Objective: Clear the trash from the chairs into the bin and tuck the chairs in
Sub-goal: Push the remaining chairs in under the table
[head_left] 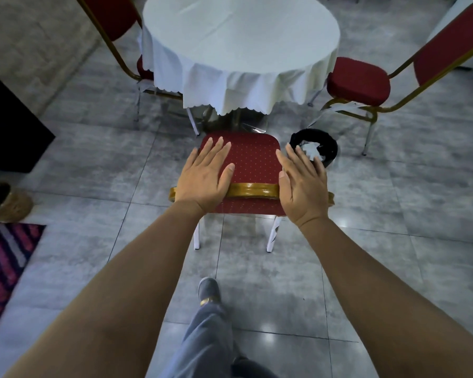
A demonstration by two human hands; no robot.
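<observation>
At the centre of the frame, both hands lie flat with straight, spread fingers over the top of a red chair (pixel 253 162) with a gold frame: the left hand (pixel 204 177) at the left end of the backrest rail, the right hand (pixel 302 184) at the right end, neither curled round anything. The chair's seat faces a round worktop (pixel 241 36) covered by a white cloth. Just right of the chair stands a black bin (pixel 328 148) with white trash (pixel 310 150) inside. Two more red chairs stand at the upper left (pixel 112 15) and upper right (pixel 358 80).
</observation>
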